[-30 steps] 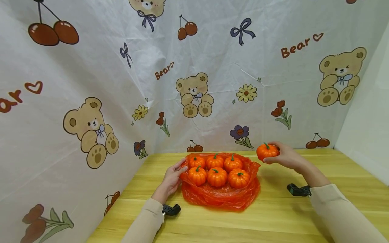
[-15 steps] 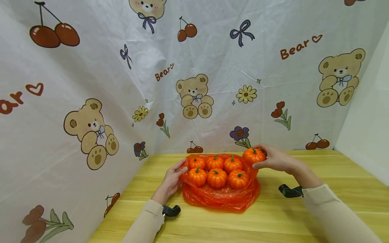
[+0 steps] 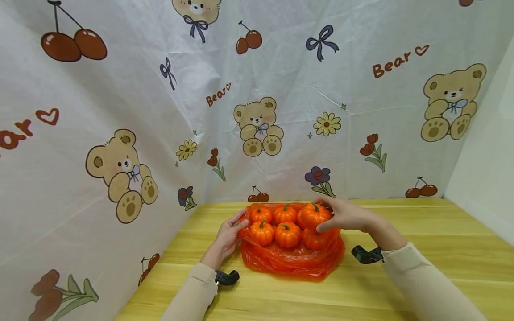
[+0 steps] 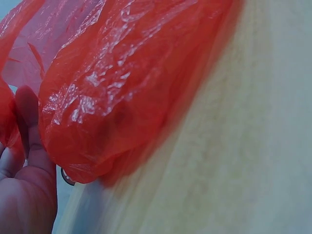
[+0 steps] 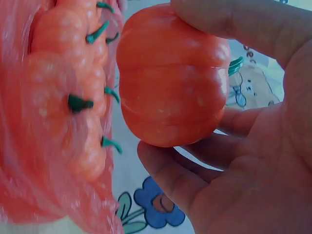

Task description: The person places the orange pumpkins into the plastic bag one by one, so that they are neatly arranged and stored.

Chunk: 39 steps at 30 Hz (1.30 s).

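Observation:
A red plastic bag lies with its mouth spread on the table, several small orange pumpkins with green stems sitting inside in two rows. At the bag's left edge, my left hand pinches the thin film between thumb and fingers; in the left wrist view the thumb is against the bag's side. My right hand grips one more pumpkin over the right part of the bag, hiding some of the pumpkins behind it. Thumb and fingers wrap that pumpkin in the right wrist view, where loose film drapes over a pumpkin in the bag.
The light wooden table extends around the bag. Behind it and to the left hangs a white sheet printed with bears, cherries and flowers. A plain white wall stands at the right. Black wrist-camera mounts jut from both wrists.
My right hand has brought its pumpkin leftward from beside the bag to over the bag's right side. The left hand has stayed at the bag's left edge.

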Available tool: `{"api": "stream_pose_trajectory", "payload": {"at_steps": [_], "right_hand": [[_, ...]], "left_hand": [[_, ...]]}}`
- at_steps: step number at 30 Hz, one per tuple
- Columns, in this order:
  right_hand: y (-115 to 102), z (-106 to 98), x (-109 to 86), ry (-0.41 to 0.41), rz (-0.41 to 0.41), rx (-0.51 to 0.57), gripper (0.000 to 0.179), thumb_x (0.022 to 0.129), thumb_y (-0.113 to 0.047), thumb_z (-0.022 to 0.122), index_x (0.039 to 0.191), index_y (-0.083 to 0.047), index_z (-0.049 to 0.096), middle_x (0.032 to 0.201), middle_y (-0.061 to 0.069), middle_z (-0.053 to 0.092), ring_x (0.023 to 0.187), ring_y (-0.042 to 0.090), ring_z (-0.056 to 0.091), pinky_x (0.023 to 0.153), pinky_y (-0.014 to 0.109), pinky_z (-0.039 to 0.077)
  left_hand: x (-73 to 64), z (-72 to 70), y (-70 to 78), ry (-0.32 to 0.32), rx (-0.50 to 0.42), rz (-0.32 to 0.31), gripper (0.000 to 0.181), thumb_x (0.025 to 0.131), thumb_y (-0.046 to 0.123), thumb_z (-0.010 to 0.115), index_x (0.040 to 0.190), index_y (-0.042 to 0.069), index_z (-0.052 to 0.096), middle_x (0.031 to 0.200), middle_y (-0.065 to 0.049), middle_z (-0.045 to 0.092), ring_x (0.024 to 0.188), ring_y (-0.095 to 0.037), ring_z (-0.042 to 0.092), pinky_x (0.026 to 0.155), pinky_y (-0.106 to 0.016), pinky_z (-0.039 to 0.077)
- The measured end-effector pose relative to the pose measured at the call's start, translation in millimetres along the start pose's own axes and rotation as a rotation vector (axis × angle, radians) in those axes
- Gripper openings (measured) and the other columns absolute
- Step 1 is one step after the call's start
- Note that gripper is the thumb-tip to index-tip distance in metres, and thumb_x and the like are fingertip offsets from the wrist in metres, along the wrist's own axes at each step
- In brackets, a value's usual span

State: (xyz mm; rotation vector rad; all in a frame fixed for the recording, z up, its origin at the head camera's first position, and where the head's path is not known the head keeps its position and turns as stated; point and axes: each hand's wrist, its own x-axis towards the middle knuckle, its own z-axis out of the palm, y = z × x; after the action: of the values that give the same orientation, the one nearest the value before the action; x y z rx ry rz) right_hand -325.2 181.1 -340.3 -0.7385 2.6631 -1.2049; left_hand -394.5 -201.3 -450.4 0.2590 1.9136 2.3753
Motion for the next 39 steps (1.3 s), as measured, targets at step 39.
{"api": "stream_pose_trajectory", "payload": {"at_steps": [39], "right_hand": [[-15, 67, 18.4, -0.123, -0.135, -0.268, 0.07, 0.068, -0.016, 0.093, 0.129, -0.015, 0.059, 0.129, 0.002, 0.06, 0.116, 0.022, 0.055, 0.105, 0.05, 0.049]], "left_hand": [[-0.6, 0.7, 3.3, -0.007, -0.039, 0.001, 0.056, 0.102, 0.01, 0.064, 0.155, 0.016, 0.048, 0.159, -0.017, 0.046, 0.114, -0.02, 0.069, 0.082, -0.026, 0.063]]}}
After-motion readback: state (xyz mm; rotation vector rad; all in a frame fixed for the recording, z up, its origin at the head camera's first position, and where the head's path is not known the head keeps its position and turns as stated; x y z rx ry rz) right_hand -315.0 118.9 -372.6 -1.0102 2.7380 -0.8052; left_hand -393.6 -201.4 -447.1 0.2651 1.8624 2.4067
